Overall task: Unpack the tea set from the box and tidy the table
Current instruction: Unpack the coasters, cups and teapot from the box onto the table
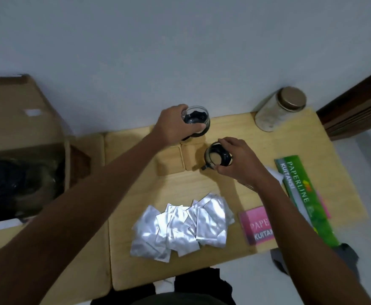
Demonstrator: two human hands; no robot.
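Observation:
Two glass tea cups with dark bases stand at the far middle of the light wooden table (136,271). My left hand (172,126) grips the rim of the far cup (198,119). My right hand (240,160) holds the nearer cup (215,158) from its right side, with the cup's small handle pointing toward me. An open cardboard box (19,128) sits at the left, with dark items wrapped in plastic (10,183) inside it.
A heap of several silver foil sachets (180,227) lies near the front of the table. A pink receipt book (257,225) and a green receipt book (301,194) lie at the right. A glass jar with a metal lid (279,108) stands at the far right corner.

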